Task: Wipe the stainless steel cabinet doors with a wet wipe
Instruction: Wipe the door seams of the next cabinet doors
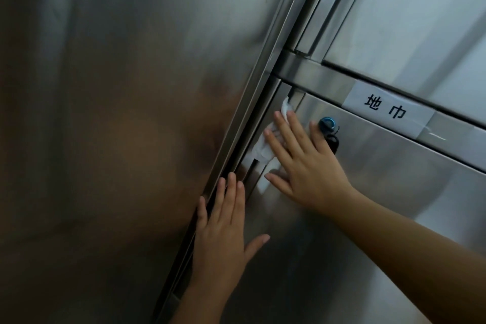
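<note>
Now, grips released, the right hand (307, 166) presses a wipe (263, 151) on the cabinet door (381, 192) at its top-left corner; the left hand (223, 231) lies flat along its left edge.

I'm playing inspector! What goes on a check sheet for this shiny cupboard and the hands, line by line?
Surface: steel cabinet door, shiny, with a groove along its left edge.
Job's things: white wet wipe, crumpled, pressed against the door's upper left corner.
Clutter: nothing seen.
Grips: right hand open, fingers spread, presses the wipe on the door; left hand open, flat against the door's left edge, lower down.
Cables: nothing seen.
Surroundings: blue lock with a dark key tag beside the right thumb; white paper label taped above; another steel door higher up; wide steel panel to the left.
</note>
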Action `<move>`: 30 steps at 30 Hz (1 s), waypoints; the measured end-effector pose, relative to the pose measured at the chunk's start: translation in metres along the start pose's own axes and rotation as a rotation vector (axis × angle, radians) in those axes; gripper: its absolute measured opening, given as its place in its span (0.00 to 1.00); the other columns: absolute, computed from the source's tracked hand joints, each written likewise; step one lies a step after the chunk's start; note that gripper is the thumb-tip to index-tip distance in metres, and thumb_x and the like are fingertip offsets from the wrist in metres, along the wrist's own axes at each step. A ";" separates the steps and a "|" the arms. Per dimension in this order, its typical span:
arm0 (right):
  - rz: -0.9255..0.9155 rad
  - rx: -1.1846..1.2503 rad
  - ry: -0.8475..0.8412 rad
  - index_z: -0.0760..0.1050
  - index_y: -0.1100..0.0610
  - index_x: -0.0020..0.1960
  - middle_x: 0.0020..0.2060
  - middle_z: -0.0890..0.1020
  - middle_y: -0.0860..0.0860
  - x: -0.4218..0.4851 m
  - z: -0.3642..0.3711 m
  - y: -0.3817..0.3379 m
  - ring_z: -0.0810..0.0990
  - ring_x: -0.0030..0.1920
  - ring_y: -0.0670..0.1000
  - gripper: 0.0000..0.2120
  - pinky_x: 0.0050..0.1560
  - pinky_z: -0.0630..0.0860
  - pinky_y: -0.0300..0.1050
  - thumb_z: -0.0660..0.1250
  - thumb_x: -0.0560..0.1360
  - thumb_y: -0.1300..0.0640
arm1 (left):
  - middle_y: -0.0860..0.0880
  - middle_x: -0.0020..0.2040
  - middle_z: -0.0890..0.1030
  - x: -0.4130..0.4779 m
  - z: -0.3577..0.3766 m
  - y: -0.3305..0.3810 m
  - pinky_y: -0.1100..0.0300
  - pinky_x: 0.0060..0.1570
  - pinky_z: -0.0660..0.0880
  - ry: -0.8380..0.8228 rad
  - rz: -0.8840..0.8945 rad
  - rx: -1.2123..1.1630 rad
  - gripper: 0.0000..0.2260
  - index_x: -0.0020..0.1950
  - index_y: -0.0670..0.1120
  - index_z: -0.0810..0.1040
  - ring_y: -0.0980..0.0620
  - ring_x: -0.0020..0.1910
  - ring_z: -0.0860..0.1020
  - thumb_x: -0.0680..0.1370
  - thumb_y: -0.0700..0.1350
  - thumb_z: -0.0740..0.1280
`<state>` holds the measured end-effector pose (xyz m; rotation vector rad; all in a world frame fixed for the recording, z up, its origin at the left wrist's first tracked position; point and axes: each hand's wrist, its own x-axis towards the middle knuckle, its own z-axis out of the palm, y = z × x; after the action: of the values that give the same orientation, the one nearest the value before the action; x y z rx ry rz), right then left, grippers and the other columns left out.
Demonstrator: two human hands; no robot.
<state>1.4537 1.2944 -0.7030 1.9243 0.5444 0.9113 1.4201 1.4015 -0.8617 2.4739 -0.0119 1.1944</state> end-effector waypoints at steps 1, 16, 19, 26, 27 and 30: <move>0.005 -0.009 0.001 0.45 0.58 0.76 0.74 0.45 0.61 0.000 0.000 0.001 0.43 0.74 0.61 0.35 0.70 0.36 0.59 0.40 0.76 0.36 | 0.40 0.70 0.67 -0.001 0.001 0.000 0.42 0.68 0.58 -0.020 -0.002 -0.017 0.40 0.68 0.37 0.70 0.42 0.69 0.66 0.69 0.68 0.59; 0.201 0.000 0.060 0.56 0.67 0.73 0.70 0.63 0.66 0.015 0.006 -0.013 0.54 0.73 0.65 0.42 0.69 0.56 0.62 0.44 0.76 0.34 | 0.40 0.72 0.62 0.003 0.008 0.000 0.52 0.70 0.38 -0.162 -0.089 -0.168 0.44 0.71 0.39 0.63 0.50 0.73 0.49 0.67 0.70 0.51; 0.169 -0.015 0.052 0.57 0.66 0.73 0.71 0.63 0.64 0.009 0.010 -0.017 0.55 0.73 0.64 0.40 0.69 0.55 0.63 0.42 0.76 0.35 | 0.40 0.73 0.61 0.003 0.010 -0.003 0.53 0.70 0.37 -0.155 -0.066 -0.156 0.43 0.71 0.39 0.62 0.50 0.74 0.48 0.67 0.70 0.51; 0.100 0.003 0.068 0.61 0.63 0.73 0.68 0.68 0.62 0.001 0.015 -0.019 0.58 0.72 0.63 0.37 0.67 0.58 0.66 0.44 0.77 0.37 | 0.41 0.73 0.60 0.000 0.010 -0.008 0.52 0.70 0.42 -0.122 -0.035 -0.127 0.42 0.71 0.39 0.62 0.53 0.75 0.41 0.69 0.68 0.52; 0.086 0.001 0.061 0.60 0.62 0.73 0.68 0.68 0.61 -0.001 0.016 -0.020 0.58 0.72 0.63 0.36 0.67 0.58 0.66 0.44 0.77 0.37 | 0.41 0.73 0.60 -0.001 0.010 -0.008 0.52 0.70 0.42 -0.123 -0.035 -0.126 0.42 0.71 0.39 0.62 0.53 0.75 0.41 0.69 0.68 0.52; 0.042 -0.012 0.037 0.60 0.58 0.74 0.69 0.68 0.61 -0.008 0.020 -0.024 0.57 0.73 0.62 0.35 0.67 0.53 0.68 0.42 0.76 0.37 | 0.41 0.73 0.60 -0.002 0.009 -0.006 0.52 0.69 0.42 -0.140 -0.041 -0.119 0.42 0.72 0.39 0.62 0.52 0.75 0.42 0.69 0.68 0.51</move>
<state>1.4639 1.2893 -0.7336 1.9176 0.5209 0.9765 1.4271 1.4038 -0.8707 2.4360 -0.0681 0.9732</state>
